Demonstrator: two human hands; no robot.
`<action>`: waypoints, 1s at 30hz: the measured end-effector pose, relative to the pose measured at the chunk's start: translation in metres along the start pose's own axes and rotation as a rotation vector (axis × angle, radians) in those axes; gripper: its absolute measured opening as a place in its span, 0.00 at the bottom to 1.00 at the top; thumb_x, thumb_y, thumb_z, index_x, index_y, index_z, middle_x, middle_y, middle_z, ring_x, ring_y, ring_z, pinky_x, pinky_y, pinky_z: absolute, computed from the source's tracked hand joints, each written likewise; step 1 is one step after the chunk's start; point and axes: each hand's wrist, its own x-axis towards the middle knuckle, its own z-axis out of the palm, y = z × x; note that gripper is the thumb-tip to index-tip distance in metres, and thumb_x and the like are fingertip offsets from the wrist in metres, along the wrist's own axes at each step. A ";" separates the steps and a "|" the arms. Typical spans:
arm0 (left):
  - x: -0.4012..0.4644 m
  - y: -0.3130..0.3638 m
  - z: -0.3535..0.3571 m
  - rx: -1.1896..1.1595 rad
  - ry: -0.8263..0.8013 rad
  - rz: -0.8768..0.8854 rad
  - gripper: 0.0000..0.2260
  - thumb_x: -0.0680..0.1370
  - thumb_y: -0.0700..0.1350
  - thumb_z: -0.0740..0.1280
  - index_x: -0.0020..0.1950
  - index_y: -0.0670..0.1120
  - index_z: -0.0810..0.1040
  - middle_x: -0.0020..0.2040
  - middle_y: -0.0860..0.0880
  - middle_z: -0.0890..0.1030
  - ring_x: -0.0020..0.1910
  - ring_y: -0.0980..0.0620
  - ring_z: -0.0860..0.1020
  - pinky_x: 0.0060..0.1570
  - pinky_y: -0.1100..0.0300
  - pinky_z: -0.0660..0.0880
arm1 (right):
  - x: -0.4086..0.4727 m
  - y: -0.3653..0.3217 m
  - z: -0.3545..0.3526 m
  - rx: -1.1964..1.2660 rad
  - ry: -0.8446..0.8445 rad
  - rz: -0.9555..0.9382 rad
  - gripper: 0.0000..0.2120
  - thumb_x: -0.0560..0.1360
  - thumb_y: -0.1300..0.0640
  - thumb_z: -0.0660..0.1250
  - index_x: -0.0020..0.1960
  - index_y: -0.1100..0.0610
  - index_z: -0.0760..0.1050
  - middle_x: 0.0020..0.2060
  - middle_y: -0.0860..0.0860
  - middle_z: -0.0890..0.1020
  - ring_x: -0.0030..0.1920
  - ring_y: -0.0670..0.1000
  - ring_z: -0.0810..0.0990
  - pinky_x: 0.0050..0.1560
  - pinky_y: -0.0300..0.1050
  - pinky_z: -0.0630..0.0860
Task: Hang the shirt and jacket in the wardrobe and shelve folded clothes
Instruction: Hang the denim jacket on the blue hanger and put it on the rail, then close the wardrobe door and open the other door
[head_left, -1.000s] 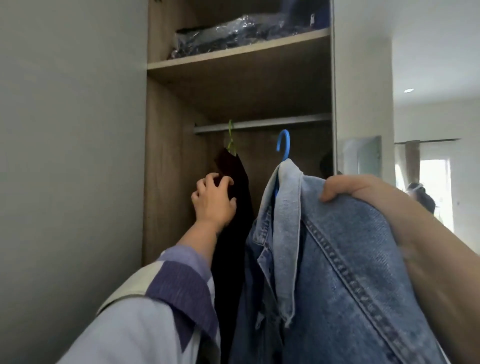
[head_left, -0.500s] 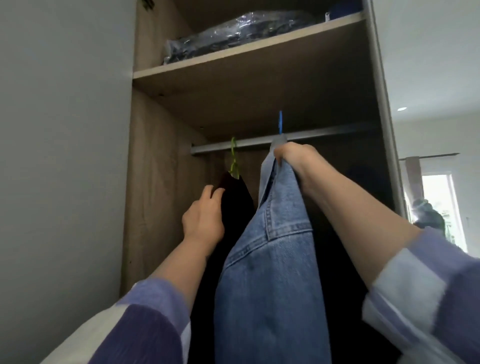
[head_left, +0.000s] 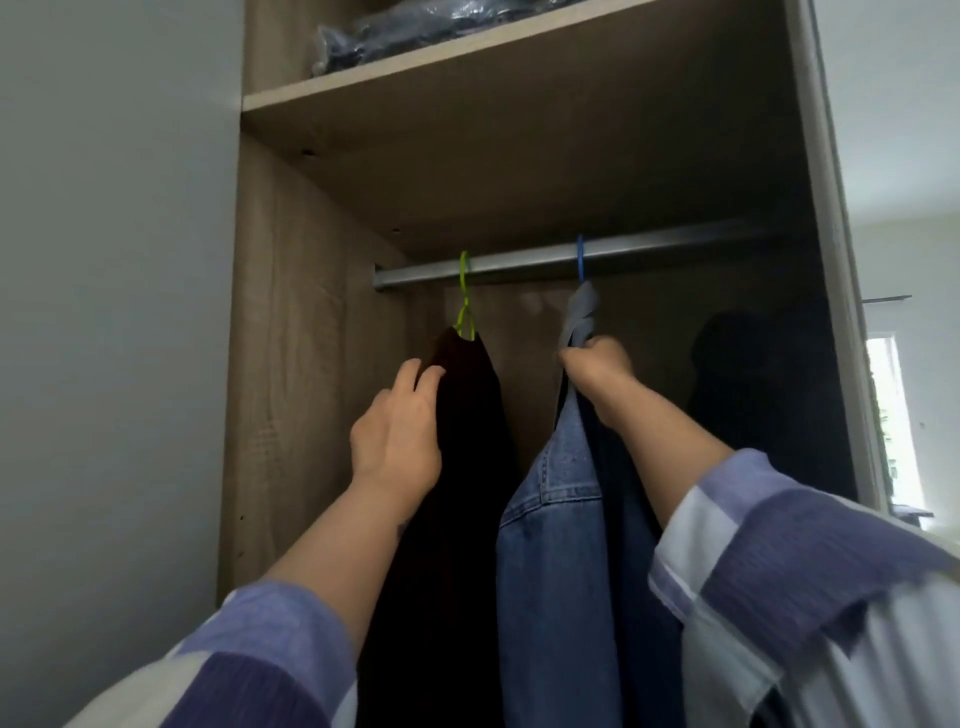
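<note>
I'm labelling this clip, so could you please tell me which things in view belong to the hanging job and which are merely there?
Part of the job:
- denim jacket on the blue hanger, held by the right hand
- dark shirt on the green hanger, touched by the left hand
- wardrobe rail

Merely there:
- plastic-wrapped bundle on the top shelf

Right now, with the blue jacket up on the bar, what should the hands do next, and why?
Probably let go with the right hand. The denim jacket hangs from its blue hanger, whose hook already sits over the rail, so the hand gripping its collar seems no longer needed. The left hand only touches the dark shirt, which hangs on its green hanger.
</note>
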 end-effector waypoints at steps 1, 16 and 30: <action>0.000 -0.001 0.001 -0.002 -0.006 0.001 0.32 0.73 0.37 0.67 0.73 0.52 0.60 0.74 0.51 0.58 0.57 0.47 0.75 0.40 0.54 0.74 | 0.001 0.000 -0.001 -0.005 -0.001 0.000 0.20 0.77 0.58 0.61 0.67 0.62 0.69 0.63 0.59 0.75 0.62 0.60 0.74 0.61 0.49 0.72; -0.091 -0.001 -0.021 -0.167 -0.214 -0.096 0.42 0.74 0.29 0.62 0.77 0.55 0.43 0.72 0.45 0.63 0.51 0.44 0.77 0.48 0.49 0.77 | -0.077 0.017 -0.022 -0.372 0.044 -0.219 0.26 0.76 0.50 0.62 0.71 0.56 0.63 0.67 0.58 0.69 0.64 0.61 0.71 0.61 0.53 0.70; -0.250 0.018 -0.152 0.373 -0.238 -0.512 0.28 0.77 0.43 0.60 0.75 0.50 0.56 0.66 0.47 0.73 0.63 0.44 0.73 0.55 0.50 0.71 | -0.257 0.068 -0.010 -0.356 -0.130 -0.640 0.31 0.75 0.52 0.62 0.76 0.51 0.57 0.76 0.56 0.55 0.76 0.57 0.51 0.74 0.59 0.45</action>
